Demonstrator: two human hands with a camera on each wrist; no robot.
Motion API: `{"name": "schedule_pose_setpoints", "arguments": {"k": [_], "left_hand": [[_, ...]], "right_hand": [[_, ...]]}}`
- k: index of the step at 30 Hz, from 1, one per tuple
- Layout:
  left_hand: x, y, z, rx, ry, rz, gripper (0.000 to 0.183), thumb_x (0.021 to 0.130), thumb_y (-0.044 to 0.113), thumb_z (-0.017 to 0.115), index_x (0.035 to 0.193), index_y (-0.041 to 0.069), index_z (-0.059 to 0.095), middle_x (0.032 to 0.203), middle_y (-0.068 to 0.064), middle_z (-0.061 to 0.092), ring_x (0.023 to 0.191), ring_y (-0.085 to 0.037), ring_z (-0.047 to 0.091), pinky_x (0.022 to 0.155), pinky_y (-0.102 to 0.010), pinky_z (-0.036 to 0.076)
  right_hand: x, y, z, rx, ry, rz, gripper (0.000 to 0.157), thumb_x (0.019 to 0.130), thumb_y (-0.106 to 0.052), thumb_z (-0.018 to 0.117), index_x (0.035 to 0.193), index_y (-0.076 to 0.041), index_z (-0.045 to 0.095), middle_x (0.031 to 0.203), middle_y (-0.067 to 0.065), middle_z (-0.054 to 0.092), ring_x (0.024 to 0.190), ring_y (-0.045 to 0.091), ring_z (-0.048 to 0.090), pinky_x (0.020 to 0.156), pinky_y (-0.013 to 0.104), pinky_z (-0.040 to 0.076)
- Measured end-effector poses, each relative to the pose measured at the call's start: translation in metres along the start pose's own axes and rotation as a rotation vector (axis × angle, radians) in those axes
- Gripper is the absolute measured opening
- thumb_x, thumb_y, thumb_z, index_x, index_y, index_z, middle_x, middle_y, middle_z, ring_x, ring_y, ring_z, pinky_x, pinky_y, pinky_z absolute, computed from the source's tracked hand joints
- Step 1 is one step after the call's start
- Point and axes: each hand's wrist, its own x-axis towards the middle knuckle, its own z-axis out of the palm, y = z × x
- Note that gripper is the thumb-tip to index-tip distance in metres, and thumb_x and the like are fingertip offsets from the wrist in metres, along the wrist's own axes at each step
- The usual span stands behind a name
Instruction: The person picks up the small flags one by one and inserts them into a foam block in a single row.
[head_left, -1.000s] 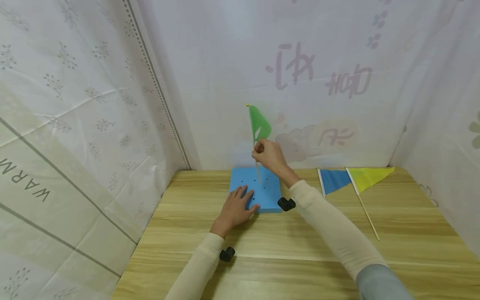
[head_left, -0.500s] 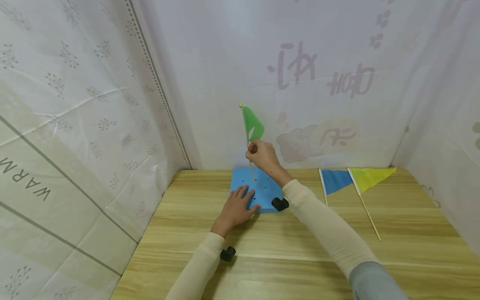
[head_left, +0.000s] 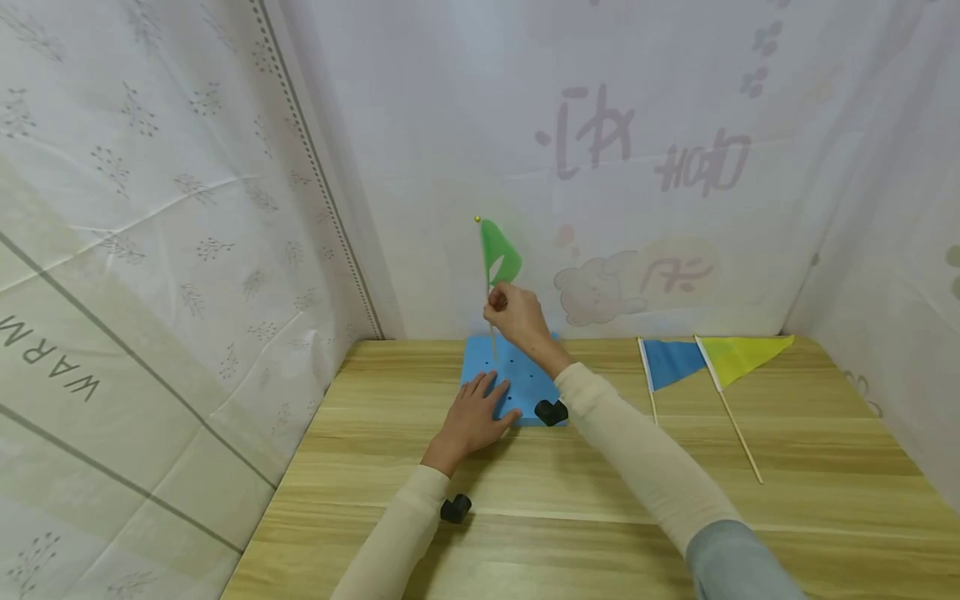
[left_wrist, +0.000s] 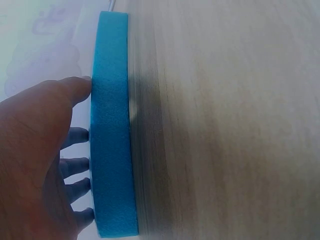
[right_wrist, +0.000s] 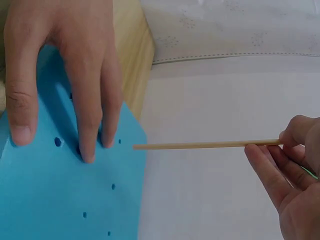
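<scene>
A blue foam board [head_left: 528, 395] with several small holes lies flat at the back of the wooden table. Spread fingers of my left hand [head_left: 470, 417] rest on its near left part; in the left wrist view the thumb and fingertips touch its top face. Between thumb and fingers, my right hand [head_left: 520, 318] pinches the wooden stick of a green pennant flag [head_left: 501, 250], held nearly upright above the board. Seen from the right wrist, the stick's bare lower end [right_wrist: 145, 146] points at the board close to a hole [right_wrist: 119, 141], seemingly just short of the surface.
To the right on the table [head_left: 585, 525] lie a blue pennant flag [head_left: 672, 363] and a yellow pennant flag [head_left: 742, 357], their sticks pointing toward me. Patterned curtains [head_left: 450, 167] enclose the table's back and sides.
My right hand has carried the green flag leftward and lately a little downward, bringing the stick's end toward the board's back-left hole. My left hand has stayed on the board.
</scene>
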Motion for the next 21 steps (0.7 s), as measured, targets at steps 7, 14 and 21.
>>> {"name": "schedule_pose_setpoints", "arguments": {"k": [7, 14, 21], "left_hand": [[-0.003, -0.001, -0.002, -0.003, 0.000, 0.011, 0.069, 0.098, 0.063, 0.042, 0.154, 0.024, 0.035, 0.163, -0.007, 0.024, 0.151, -0.030, 0.020, 0.122, -0.055, 0.022], [-0.006, -0.001, -0.004, -0.009, 0.008, 0.029, 0.068, 0.098, 0.061, 0.043, 0.154, 0.023, 0.036, 0.162, -0.009, 0.025, 0.151, -0.032, 0.022, 0.121, -0.056, 0.023], [-0.007, -0.003, -0.002, -0.013, 0.019, 0.049, 0.068, 0.098, 0.061, 0.043, 0.153, 0.022, 0.037, 0.162, -0.010, 0.026, 0.150, -0.033, 0.023, 0.120, -0.057, 0.024]], "right_hand": [[0.001, 0.002, 0.013, 0.001, 0.022, -0.010, 0.006, 0.095, -0.018, 0.064, 0.095, -0.011, 0.065, 0.089, 0.004, 0.070, 0.084, 0.017, 0.068, 0.073, 0.032, 0.058], [0.002, 0.005, 0.023, -0.001, 0.041, -0.017, 0.006, 0.095, -0.017, 0.064, 0.093, -0.011, 0.064, 0.089, 0.005, 0.070, 0.083, 0.017, 0.069, 0.070, 0.032, 0.058], [0.001, 0.009, 0.032, -0.014, 0.030, -0.011, 0.008, 0.096, -0.019, 0.063, 0.095, -0.012, 0.065, 0.091, 0.004, 0.070, 0.086, 0.017, 0.068, 0.073, 0.032, 0.058]]}}
